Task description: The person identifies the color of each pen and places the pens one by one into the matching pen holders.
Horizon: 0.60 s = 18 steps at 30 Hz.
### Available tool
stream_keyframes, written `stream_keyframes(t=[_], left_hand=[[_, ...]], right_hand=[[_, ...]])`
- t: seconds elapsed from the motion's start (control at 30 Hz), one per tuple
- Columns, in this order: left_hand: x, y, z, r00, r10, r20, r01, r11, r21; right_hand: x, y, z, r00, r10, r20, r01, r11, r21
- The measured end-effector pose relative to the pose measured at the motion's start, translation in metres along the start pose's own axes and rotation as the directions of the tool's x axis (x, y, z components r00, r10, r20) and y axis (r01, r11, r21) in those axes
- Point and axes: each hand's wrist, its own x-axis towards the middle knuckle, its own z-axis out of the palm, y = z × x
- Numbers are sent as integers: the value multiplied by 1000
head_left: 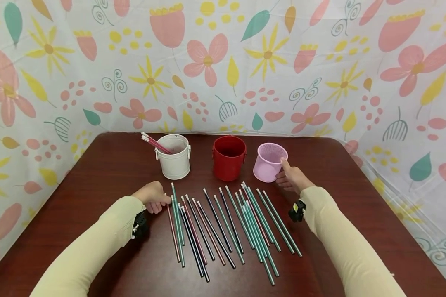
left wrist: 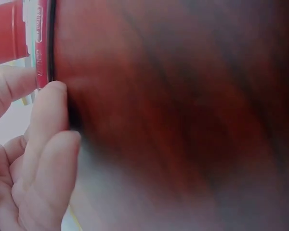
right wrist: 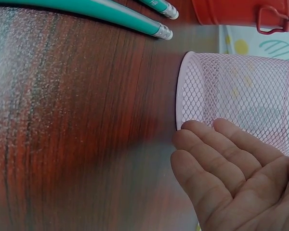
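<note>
At the left end of a row of pencils, my left hand (head_left: 154, 197) pinches a red pencil (head_left: 173, 233) near its upper end. The left wrist view shows thumb and fingertip on either side of that pencil (left wrist: 44, 62), which has white lettering. My right hand (head_left: 294, 178) is at the right side of a pink mesh pencil cup (head_left: 265, 171), its thumb at the rim. In the right wrist view its fingers (right wrist: 207, 175) lie extended along the mesh. Green, dark blue and red pencils with white erasers lie side by side between the hands.
A white bucket (head_left: 175, 166) with red pencils (head_left: 157, 144) leaning in it stands at the back left. Beside it is a red bucket (head_left: 227, 167), with the pink cup to its right. A flowered cloth (head_left: 215, 103) hangs behind the dark wooden table (head_left: 107, 165).
</note>
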Motion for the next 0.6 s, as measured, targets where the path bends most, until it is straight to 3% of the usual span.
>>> stream_keyframes(t=[0.17, 0.37, 0.6], left_hand=[[0, 1, 1, 1000, 1, -3, -1, 1000, -6], [-3, -3, -2, 1000, 24, 10, -22, 986, -162], [-13, 0, -9, 995, 91, -51, -102, 946, -309]], right_hand=[[0, 2, -1, 1000, -2, 1, 2, 1000, 1], [-3, 2, -1, 1000, 1, 1, -1, 1000, -3], [-2, 0, 0, 1000, 5, 4, -5, 1000, -6]])
